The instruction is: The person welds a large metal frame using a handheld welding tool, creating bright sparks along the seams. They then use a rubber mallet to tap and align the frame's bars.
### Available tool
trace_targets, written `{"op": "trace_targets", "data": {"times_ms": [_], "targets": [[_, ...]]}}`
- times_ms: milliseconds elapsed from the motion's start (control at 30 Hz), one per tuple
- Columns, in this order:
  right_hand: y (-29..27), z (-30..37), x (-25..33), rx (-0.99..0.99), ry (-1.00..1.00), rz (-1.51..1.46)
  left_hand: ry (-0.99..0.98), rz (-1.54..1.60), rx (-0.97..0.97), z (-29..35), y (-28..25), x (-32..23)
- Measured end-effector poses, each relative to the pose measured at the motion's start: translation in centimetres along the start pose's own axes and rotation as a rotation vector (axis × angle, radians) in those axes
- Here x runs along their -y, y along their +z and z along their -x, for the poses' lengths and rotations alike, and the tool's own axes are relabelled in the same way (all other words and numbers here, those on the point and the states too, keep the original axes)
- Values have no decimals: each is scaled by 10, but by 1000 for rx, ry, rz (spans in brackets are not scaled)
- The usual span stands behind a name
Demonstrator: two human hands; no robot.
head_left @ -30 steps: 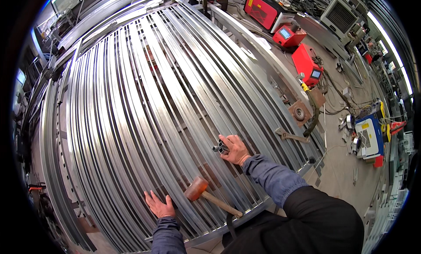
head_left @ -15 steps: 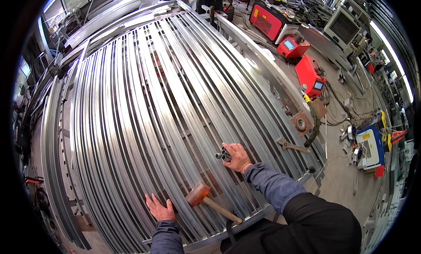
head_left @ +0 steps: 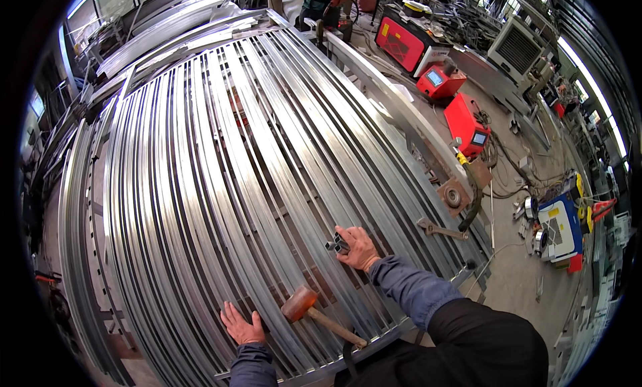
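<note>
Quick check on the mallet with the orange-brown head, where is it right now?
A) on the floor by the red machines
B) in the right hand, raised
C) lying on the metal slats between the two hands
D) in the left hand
C: the mallet lies loose on the metal slats, with the left hand flat on the slats beside it and the right hand further up on a small dark part.

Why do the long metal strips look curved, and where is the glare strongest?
Head view: the fisheye lens bows the straight metal strips toward the rim, with black corners. Glare streaks run along their middle, brightest above the right hand; the mallet and left hand are sharp, evenly lit.
</note>
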State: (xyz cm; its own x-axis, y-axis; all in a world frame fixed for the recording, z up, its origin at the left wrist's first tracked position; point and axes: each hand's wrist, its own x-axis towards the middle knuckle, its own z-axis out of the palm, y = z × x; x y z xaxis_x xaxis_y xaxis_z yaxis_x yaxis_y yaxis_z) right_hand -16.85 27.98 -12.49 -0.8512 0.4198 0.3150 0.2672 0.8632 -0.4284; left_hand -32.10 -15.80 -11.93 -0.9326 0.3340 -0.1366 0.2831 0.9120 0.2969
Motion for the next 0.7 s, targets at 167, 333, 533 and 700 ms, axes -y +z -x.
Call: {"op": "trace_targets", "data": {"times_ms": [167,333,533,700], "targets": [[0,0,0,0,-4,13,1,-3,-1,1,0,1],[0,0,0,6,-2,9,15,-10,-23,1,6,6],[6,0,-5,-23,-24,-7,23,20,-42,1,5,4],[10,1,-6,-48,-53,-1,8,-1,-9,-1,-3,0]]}}
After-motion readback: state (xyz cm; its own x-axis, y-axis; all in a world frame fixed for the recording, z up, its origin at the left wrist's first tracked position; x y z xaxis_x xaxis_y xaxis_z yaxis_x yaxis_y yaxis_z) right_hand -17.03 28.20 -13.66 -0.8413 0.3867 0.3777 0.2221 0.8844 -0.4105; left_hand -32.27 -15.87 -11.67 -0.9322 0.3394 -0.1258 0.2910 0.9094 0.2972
